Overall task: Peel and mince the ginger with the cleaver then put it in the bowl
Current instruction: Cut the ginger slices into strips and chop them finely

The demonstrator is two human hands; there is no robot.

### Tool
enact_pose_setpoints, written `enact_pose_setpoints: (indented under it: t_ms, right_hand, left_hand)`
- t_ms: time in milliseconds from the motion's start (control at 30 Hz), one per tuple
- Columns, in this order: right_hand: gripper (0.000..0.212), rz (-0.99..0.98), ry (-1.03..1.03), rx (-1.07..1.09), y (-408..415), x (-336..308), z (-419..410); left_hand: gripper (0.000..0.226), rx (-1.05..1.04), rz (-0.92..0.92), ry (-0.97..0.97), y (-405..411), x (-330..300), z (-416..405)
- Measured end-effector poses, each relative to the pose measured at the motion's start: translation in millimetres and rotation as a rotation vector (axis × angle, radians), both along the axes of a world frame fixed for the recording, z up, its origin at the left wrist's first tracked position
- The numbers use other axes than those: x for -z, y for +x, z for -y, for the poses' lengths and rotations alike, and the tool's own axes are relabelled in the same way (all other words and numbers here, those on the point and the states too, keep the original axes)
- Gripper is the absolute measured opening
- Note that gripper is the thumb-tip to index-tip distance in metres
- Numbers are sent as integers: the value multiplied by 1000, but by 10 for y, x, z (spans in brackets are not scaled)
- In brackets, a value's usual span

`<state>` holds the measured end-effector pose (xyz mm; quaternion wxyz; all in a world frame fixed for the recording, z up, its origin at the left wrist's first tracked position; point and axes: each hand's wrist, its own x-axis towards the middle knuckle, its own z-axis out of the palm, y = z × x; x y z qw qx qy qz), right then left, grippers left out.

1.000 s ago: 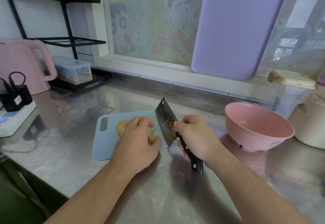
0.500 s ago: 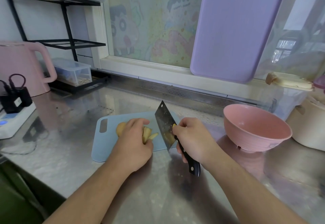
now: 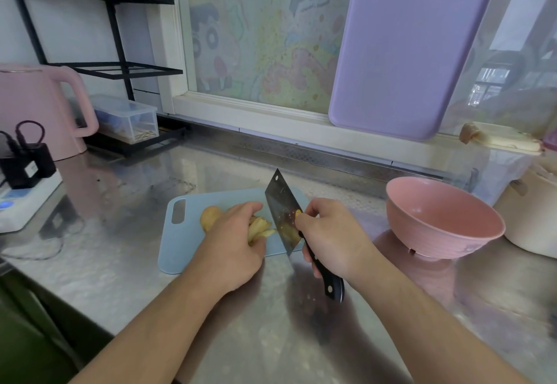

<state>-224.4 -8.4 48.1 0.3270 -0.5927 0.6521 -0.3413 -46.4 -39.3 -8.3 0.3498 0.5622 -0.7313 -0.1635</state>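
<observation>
Since the picture a second back, when my left hand [image 3: 232, 251] covered the ginger almost wholly, more cut slices [image 3: 259, 228] have fanned out from under the fingers at their 3 o'clock side, and the cleaver [image 3: 284, 217] has tipped so its blade stands steeper against them. I read that as slicing well under way: the ginger is being cut into thin pieces, but nothing here is minced yet, and I judge the task somewhere near its middle.

Nearest me, both forearms come in from 6 o'clock across the steel counter [image 3: 126, 278]. The right hand [image 3: 331, 239] is wrapped round the black handle, with a finger tip pinched up on the blade's flat; the handle's butt points back toward me at about 5 o'clock, the blade's far corner up toward 11. The left hand lies knuckles-up over the ginger [image 3: 211, 217], fingers curled down and clamping it to the blue cutting board [image 3: 187, 248]; an uncut knob shows at the hand's 10 o'clock. The blade's edge sits just beside the slices, though whether it touches them I cannot tell.

Farther off, at 3 o'clock from the board, the pink bowl [image 3: 443, 217] stands apart with no ginger visible inside.
</observation>
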Motion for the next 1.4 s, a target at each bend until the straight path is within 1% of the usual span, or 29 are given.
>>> enact_pose_setpoints:
  t_ms: [67,200,300,400,500,733,867,933,1033,1167,1300,1400]
  right_hand:
    - [13,12,0,-15,2,-17,-6]
    - [13,35,2,-5,-9,-34,-8]
    - [14,27,-7,11,-22,-13,9]
    - [15,32,-3,6,-30,3,15]
    - [14,30,-5,-4,-31,4,5]
    - [14,21,-7,-10,-13,-8,-9]
    - [16,19,0,-8,-22,-14,-11]
    - [16,18,4,-6,-27,-13,-11]
    - [17,16,6,-4,-29,-8,-11]
    - [17,17,8,-1,-27,-5,-4]
    - [15,24,10,9,-29,0,-1]
    - [13,33,13,7,-28,-2,3]
  left_hand:
    - [58,20,-18,5,3,3,14]
    - [54,92,-120,55,42,-2,41]
    - [63,112,-162,105,84,-1,43]
    - [75,136,-157,153,131,9,33]
    - [72,138,-123,147,148,27,42]
    - [52,138,-119,76,146,24,43]
    - [51,130,-133,23,119,-10,-3]
    - [47,99,-101,-68,118,-21,-28]
    - [37,14,20,-211,131,-20,-45]
    - [30,-15,115,-219,114,-14,-42]
    - [29,-21,120,-215,112,-19,-45]
    - [28,3,100,-172,114,-15,-49]
